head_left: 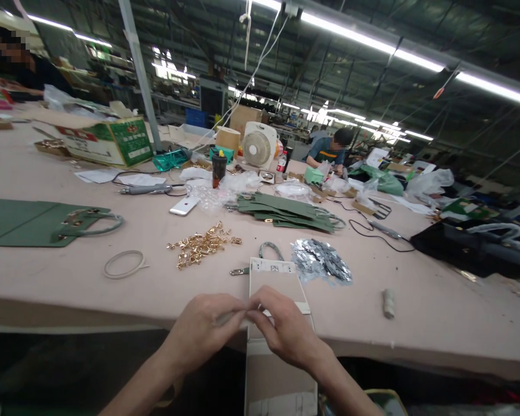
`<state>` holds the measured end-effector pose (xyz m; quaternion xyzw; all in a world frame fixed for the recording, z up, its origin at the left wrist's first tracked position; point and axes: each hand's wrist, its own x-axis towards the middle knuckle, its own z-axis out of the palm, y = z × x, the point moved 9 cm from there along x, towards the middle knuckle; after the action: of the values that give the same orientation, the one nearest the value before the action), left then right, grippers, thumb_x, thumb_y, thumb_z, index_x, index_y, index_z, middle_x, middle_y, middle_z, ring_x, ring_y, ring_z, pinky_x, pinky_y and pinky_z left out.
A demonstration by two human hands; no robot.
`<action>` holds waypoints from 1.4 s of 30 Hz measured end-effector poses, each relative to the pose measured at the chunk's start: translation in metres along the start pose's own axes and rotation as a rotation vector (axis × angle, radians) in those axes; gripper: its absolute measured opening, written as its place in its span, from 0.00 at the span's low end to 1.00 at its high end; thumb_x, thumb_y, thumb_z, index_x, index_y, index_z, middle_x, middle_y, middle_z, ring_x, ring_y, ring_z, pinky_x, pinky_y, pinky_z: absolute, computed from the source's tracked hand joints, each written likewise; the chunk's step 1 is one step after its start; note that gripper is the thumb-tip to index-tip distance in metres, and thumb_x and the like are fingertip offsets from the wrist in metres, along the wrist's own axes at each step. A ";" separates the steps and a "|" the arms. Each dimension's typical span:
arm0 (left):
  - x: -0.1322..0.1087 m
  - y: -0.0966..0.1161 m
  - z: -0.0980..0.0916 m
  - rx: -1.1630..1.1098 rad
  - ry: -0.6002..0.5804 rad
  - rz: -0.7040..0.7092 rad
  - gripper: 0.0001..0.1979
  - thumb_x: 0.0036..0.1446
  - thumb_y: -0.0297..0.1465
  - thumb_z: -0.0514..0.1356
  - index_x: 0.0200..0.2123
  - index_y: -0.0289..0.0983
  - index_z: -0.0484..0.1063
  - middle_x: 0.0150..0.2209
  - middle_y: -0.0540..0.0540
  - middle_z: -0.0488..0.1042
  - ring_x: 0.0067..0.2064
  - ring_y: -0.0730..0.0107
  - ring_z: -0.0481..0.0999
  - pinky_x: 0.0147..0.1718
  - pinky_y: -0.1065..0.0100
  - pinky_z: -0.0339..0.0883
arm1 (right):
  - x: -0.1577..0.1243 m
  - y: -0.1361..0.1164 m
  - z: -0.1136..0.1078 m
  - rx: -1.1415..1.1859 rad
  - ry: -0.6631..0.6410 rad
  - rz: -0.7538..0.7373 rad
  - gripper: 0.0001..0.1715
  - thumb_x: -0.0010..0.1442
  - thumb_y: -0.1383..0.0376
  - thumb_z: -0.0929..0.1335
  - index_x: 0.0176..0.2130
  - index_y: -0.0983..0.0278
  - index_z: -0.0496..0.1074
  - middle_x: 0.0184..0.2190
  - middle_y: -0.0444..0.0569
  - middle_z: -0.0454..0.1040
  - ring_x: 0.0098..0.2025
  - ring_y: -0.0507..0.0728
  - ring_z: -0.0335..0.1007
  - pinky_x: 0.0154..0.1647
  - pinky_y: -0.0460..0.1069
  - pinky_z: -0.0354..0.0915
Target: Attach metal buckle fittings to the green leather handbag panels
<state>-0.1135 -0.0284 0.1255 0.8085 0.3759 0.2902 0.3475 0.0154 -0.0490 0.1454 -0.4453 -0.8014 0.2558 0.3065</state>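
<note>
My left hand (208, 325) and my right hand (285, 325) meet at the fingertips, both closed in a pinch. Something pale shows between the left thumb and fingers, too blurred to name; whatever lies between the fingertips is hidden. Under the hands is a bag panel (275, 284), its beige inner side up, running over the table's front edge toward me. A looped handle (270, 250) sticks out at its far end, beside a small strap with a metal tip (239, 271). Gold metal fittings (203, 245) lie heaped to the left, thin silver plates (323, 260) to the right.
Green bag panels (286, 211) are stacked behind, with another green panel (26, 222) at left. A pale ring of strip (123, 264), a phone (184, 206), a dark cup (219, 169), a fan (260, 145) and a black bag (472, 245) also lie around. A co-worker (331, 149) sits opposite.
</note>
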 end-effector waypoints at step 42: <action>0.029 -0.141 0.056 -0.201 0.156 -0.285 0.24 0.61 0.54 0.60 0.47 0.44 0.84 0.49 0.47 0.85 0.52 0.53 0.83 0.56 0.61 0.74 | 0.034 0.247 -0.066 -0.030 -0.011 0.227 0.08 0.66 0.69 0.67 0.33 0.63 0.72 0.47 0.51 0.77 0.53 0.59 0.72 0.59 0.55 0.64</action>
<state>-0.1138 0.0425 -0.0118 0.6834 0.4814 0.3360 0.4340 0.1870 0.1061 0.0305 -0.5363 -0.7513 0.2791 0.2645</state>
